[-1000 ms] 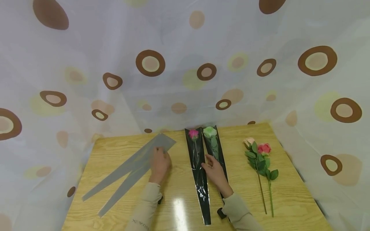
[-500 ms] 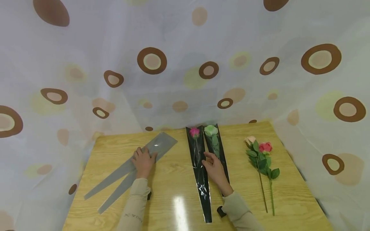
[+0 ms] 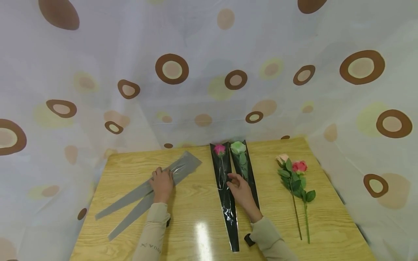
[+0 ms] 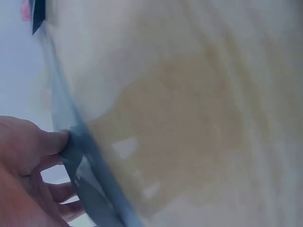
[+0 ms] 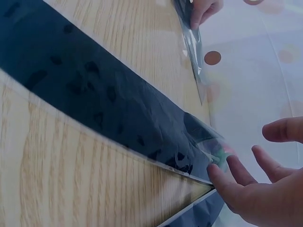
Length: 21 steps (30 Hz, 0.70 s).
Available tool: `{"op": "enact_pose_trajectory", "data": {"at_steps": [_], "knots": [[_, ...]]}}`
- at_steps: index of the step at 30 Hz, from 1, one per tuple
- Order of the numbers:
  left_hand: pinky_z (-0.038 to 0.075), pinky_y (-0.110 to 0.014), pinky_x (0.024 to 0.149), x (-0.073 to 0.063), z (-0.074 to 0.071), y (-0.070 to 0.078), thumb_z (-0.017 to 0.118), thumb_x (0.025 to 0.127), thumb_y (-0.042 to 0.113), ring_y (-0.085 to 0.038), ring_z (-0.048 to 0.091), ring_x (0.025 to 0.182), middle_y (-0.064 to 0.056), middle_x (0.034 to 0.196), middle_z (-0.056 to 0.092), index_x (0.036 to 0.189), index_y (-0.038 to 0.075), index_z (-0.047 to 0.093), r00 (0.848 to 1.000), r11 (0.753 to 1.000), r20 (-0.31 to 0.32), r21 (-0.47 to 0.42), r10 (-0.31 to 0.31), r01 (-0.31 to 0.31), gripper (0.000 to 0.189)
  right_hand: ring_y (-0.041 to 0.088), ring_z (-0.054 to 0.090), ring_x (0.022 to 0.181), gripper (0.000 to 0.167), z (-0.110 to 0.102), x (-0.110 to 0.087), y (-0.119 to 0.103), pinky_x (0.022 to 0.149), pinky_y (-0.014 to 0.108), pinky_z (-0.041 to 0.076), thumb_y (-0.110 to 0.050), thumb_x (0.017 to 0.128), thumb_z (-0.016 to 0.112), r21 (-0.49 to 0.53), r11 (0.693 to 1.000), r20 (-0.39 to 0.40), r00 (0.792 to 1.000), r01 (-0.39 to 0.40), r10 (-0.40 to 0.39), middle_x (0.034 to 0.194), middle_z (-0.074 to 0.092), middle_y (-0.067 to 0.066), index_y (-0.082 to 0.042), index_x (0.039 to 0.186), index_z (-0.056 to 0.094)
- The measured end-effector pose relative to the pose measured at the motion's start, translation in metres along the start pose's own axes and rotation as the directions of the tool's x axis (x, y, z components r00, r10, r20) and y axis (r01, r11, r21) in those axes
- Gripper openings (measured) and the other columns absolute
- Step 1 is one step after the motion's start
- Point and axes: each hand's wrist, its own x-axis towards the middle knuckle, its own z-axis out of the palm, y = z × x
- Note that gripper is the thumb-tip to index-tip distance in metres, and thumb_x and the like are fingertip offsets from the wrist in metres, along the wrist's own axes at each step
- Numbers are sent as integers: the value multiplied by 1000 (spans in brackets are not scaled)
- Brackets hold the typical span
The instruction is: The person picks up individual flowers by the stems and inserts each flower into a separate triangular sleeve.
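Note:
My left hand [image 3: 162, 185] pinches the two grey tapered flower sleeves [image 3: 183, 168] at the table's left. In the left wrist view, the thumb presses one face of a grey sleeve [image 4: 87, 179] and the fingers lie behind it. My right hand [image 3: 242, 190] hovers with loosely bent fingers over the black flower sleeves; it holds nothing. One black sleeve [image 3: 231, 217] contains a pink rose [image 3: 219, 149]. The other contains a pale green rose [image 3: 238, 147], and my right forearm covers its lower part. In the right wrist view, my right fingertips [image 5: 218, 171] are beside a black sleeve [image 5: 118, 104].
A peach rose [image 3: 282, 158] and a coral rose [image 3: 299, 166], both with green stems, lie unwrapped on the right of the wooden table [image 3: 330, 217]. A spotted curtain [image 3: 202, 101] hangs along the back and sides.
My left hand has moved left along the grey sleeves and taken hold of them; they have shifted slightly, their tips lifting or turning. My right hand has barely moved.

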Motion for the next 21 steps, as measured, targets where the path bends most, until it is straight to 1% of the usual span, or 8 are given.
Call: {"op": "enact_pose_trajectory", "data": {"at_steps": [3, 6, 8, 11, 14, 16, 19, 21], "knots": [[44, -72, 103, -3, -5, 3, 51, 112, 32, -49, 50, 138, -25, 153, 53, 140, 9, 68, 1000, 1000, 2, 9, 8, -8, 40, 40, 63, 128, 36, 1, -2, -2, 111, 55, 51, -7, 103, 62, 6, 1000, 9, 1000, 10, -10, 142, 66, 22, 1, 138, 64], [46, -72, 103, -7, -13, 10, 52, 112, 33, -49, 54, 136, -24, 152, 56, 138, 11, 70, 999, 998, 5, 45, 32, -32, 39, 38, 66, 125, 34, 2, -3, -3, 108, 53, 53, -9, 104, 63, 17, 1000, 21, 1000, 19, -20, 138, 68, 21, 0, 137, 65], [46, -72, 103, -12, -18, 16, 51, 112, 34, -49, 55, 135, -23, 152, 58, 137, 12, 71, 998, 996, 8, 64, 61, -62, 39, 37, 68, 123, 33, 2, -3, -4, 105, 50, 56, -11, 105, 63, 29, 999, 27, 999, 23, -24, 135, 70, 21, 0, 136, 66], [47, -73, 102, -21, -22, 25, 53, 111, 34, -50, 58, 133, -23, 150, 60, 136, 13, 72, 993, 991, 0, 58, 122, -122, 38, 38, 70, 119, 33, 3, -3, -4, 97, 45, 60, -13, 106, 63, 65, 998, 51, 998, 17, -20, 130, 71, 23, 3, 136, 66], [49, -70, 101, -31, -23, 33, 55, 110, 36, -49, 60, 131, -23, 147, 62, 136, 14, 73, 983, 982, -8, 54, 184, -183, 38, 40, 71, 113, 36, 5, -3, -5, 89, 42, 63, -13, 107, 62, 104, 995, 98, 995, -11, 1, 128, 71, 27, 7, 137, 64], [49, -69, 103, -38, -22, 37, 56, 110, 36, -49, 61, 131, -22, 147, 63, 135, 15, 73, 978, 977, -7, 41, 209, -209, 37, 41, 72, 109, 37, 6, -3, -7, 88, 42, 63, -11, 107, 60, 115, 993, 135, 991, -35, 19, 128, 71, 30, 9, 138, 62], [48, -70, 106, -47, -20, 42, 56, 110, 35, -48, 61, 132, -22, 146, 64, 136, 16, 73, 973, 973, 8, 14, 230, -230, 37, 42, 73, 106, 40, 8, -5, -8, 87, 43, 64, -9, 109, 57, 111, 992, 206, 978, -53, 29, 129, 69, 34, 13, 142, 57], [47, -70, 107, -53, -19, 45, 56, 110, 34, -48, 60, 132, -22, 146, 64, 135, 16, 74, 969, 969, 20, -16, 245, -245, 36, 45, 72, 107, 43, 10, -5, -7, 88, 44, 64, -8, 109, 55, 116, 991, 255, 966, -64, 32, 130, 67, 36, 15, 146, 51]]}}
